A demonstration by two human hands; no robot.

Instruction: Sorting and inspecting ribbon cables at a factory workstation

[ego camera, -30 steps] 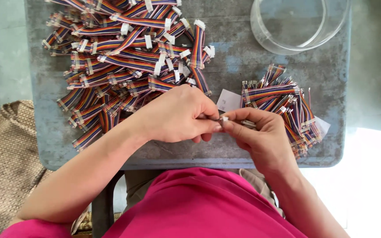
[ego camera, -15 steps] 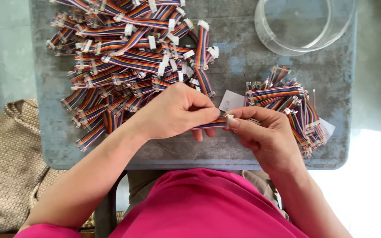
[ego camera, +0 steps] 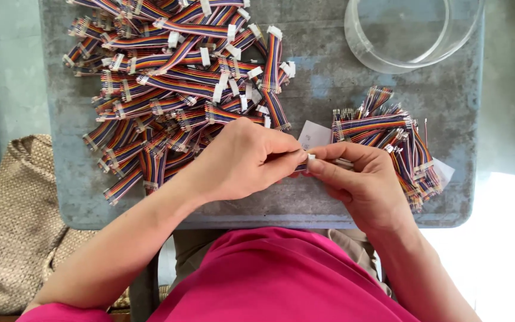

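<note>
Little has shifted in the last second: both hands stay joined at the worktop's [ego camera: 329,77] centre, and only the view has slid slightly, the left fingers now pressing a touch closer against the right.

Going by size, the grey worktop fills the frame. At its 10 o'clock lies the big heap of rainbow ribbon cables [ego camera: 174,89] with white plugs on their ends. At 1 o'clock stands a clear round container [ego camera: 412,56], cut off by the top edge. At 3 o'clock sits the smaller bundle of cables [ego camera: 388,143], ends bare, lying over a white slip of paper [ego camera: 314,136]. A woven mat [ego camera: 13,226] lies off the worktop at 8 o'clock.

The left hand [ego camera: 239,161] and right hand [ego camera: 362,182] meet fingertip to fingertip, each pinching an end of one short cable piece [ego camera: 303,167] with a small white connector [ego camera: 311,157] showing between them. The held piece sits just above the worktop's near edge, between the two piles. Since the grip has barely changed, the fitting work on this one piece looks to be in progress, not finished.
</note>
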